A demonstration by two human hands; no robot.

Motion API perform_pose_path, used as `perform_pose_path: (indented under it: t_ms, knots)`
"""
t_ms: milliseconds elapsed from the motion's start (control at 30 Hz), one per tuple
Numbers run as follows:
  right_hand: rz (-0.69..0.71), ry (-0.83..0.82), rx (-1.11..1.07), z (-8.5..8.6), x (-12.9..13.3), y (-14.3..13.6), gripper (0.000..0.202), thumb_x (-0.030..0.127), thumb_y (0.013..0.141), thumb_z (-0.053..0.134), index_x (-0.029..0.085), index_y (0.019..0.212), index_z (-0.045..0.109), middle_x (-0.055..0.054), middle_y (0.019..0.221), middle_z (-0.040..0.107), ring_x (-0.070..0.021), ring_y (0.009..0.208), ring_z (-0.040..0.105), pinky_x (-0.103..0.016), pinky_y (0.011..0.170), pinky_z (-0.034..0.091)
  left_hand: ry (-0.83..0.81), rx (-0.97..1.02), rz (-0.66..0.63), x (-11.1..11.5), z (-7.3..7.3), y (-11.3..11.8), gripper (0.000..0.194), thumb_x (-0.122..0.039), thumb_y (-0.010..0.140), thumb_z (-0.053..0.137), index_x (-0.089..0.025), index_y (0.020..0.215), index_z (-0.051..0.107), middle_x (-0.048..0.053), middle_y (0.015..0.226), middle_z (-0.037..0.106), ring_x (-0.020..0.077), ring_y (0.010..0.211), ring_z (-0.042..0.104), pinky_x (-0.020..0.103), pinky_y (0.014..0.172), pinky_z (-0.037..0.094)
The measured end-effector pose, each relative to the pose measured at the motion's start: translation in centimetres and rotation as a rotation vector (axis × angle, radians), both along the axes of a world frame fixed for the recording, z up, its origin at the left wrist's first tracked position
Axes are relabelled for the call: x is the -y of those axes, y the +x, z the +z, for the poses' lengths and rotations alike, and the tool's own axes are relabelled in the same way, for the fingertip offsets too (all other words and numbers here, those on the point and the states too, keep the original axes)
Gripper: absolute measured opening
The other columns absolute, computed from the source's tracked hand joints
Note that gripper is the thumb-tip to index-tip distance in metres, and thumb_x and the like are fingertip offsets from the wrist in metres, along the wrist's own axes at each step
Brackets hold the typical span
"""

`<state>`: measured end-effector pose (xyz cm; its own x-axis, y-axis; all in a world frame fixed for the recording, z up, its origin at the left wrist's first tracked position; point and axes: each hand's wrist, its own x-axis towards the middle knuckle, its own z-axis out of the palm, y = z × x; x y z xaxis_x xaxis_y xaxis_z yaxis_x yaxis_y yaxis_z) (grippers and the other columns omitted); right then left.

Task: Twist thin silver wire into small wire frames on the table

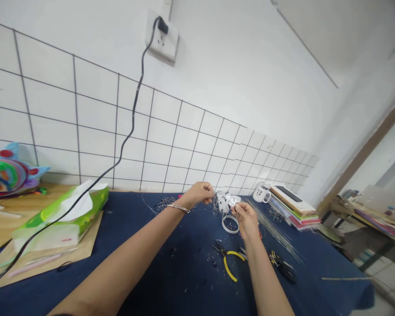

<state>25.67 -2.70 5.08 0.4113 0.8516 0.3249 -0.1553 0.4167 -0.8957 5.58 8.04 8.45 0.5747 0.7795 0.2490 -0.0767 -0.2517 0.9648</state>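
My left hand [200,193], a thin bracelet at its wrist, is raised over the far side of the dark blue cloth. Its fingers are pinched together, and what they hold is too small to make out. My right hand [246,218] is also closed in a pinch, to the right of the left one. Something fine at its fingertips is not clear. Between and behind the hands lie crumpled clear plastic bags [222,201]. A white ring-shaped dish [230,224] with small dark bits inside sits just below. Closer to me rest pliers with yellow handles [229,263].
A sheaf of straight thin wires [278,232] runs along the right, near a white mug [262,194] and stacked books [294,206]. Dark-handled keys or a tool [285,270] lie beside my right forearm. Tangled wire [164,203] and a green tissue pack [62,219] are left; a black cord [133,118] hangs across.
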Motion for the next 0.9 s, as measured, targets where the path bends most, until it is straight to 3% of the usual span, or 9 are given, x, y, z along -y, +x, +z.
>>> perform_pose_path:
  t_ms: [133,367,700,900]
  knots:
    - [-0.004,0.017,0.008,-0.1,0.0,-0.5,0.020,0.028,0.063,0.072,0.018,0.076,0.061,0.000,0.072,0.062,-0.0146,0.069,0.061,-0.026,0.062,0.049,0.021,0.017,-0.023,0.5,-0.1,0.3,0.014,-0.023,0.067,0.061,-0.012,0.074,0.055,0.003,0.058,0.062,0.0114,0.055,0.060,0.020,0.052,0.047]
    - [0.006,0.007,0.057,-0.7,-0.2,-1.5,0.017,0.026,0.064,0.072,0.016,0.075,0.063,-0.001,0.068,0.062,-0.0137,0.064,0.060,-0.025,0.057,0.048,0.040,0.030,-0.083,2.4,-1.4,2.7,0.015,-0.025,0.068,0.061,-0.012,0.074,0.054,0.001,0.056,0.060,0.0103,0.048,0.057,0.021,0.048,0.046]
    - [-0.007,0.022,0.035,0.3,0.4,0.2,0.017,0.026,0.065,0.071,0.018,0.076,0.061,0.000,0.072,0.063,-0.0138,0.070,0.061,-0.023,0.059,0.048,0.051,0.042,-0.047,0.0,-0.1,0.0,0.015,-0.023,0.068,0.061,-0.012,0.076,0.056,0.003,0.059,0.063,0.0104,0.053,0.059,0.019,0.049,0.045]
    - [-0.008,0.025,0.047,-0.3,0.0,-0.9,0.016,0.026,0.067,0.070,0.018,0.077,0.061,0.000,0.072,0.062,-0.0131,0.069,0.060,-0.022,0.057,0.048,0.036,0.078,-0.080,1.6,-1.0,1.8,0.015,-0.024,0.070,0.060,-0.013,0.076,0.055,0.002,0.059,0.062,0.0105,0.052,0.059,0.020,0.049,0.047]
